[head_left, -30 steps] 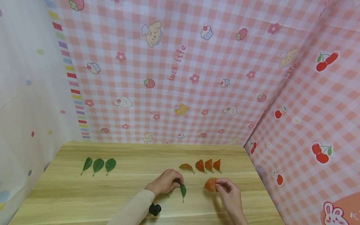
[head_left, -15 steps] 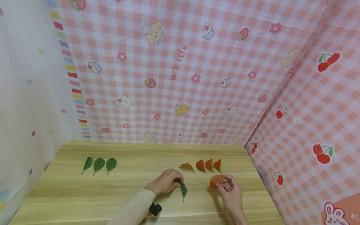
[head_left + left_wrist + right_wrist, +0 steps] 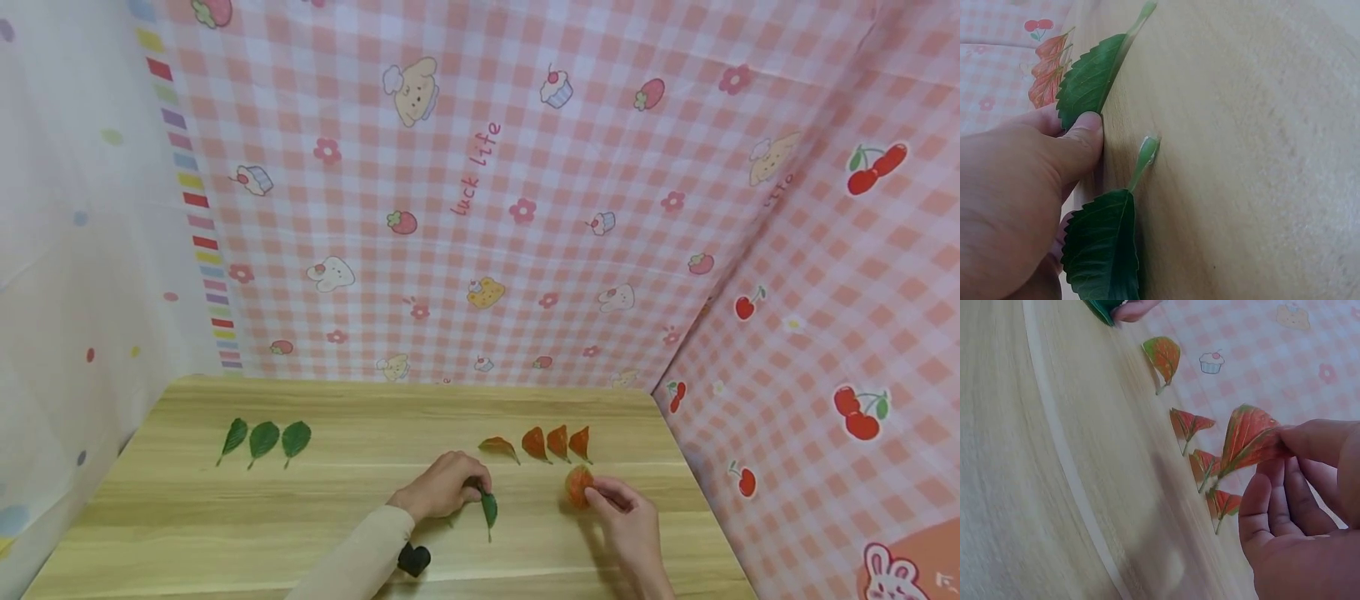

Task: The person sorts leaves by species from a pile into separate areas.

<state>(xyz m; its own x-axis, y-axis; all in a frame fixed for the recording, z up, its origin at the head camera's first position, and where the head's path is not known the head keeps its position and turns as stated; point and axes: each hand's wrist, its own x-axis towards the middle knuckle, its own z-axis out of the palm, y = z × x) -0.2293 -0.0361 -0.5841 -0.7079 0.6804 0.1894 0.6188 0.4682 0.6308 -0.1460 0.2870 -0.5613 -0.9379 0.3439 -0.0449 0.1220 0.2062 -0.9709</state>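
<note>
2 bare hands: left hand (image 3: 444,486), right hand (image 3: 624,515). Left side wears 1 plain, cream-coloured, long fabric sleeve (image 3: 356,557), ending at the wrist. 1 small black object with rounded lobes (image 3: 415,559) shows at the sleeve's edge, attachment unclear. Right wrist (image 3: 649,573) uncovered to the head view's bottom edge.

Can't see the tip of the green leaf (image 3: 489,508) tbh, left hand (image 3: 442,486) covers it. The second leaf (image 3: 1102,247) below that grip runs off the left wrist view. Right hand (image 3: 628,518) hides one end of the orange leaf (image 3: 578,487).
</note>
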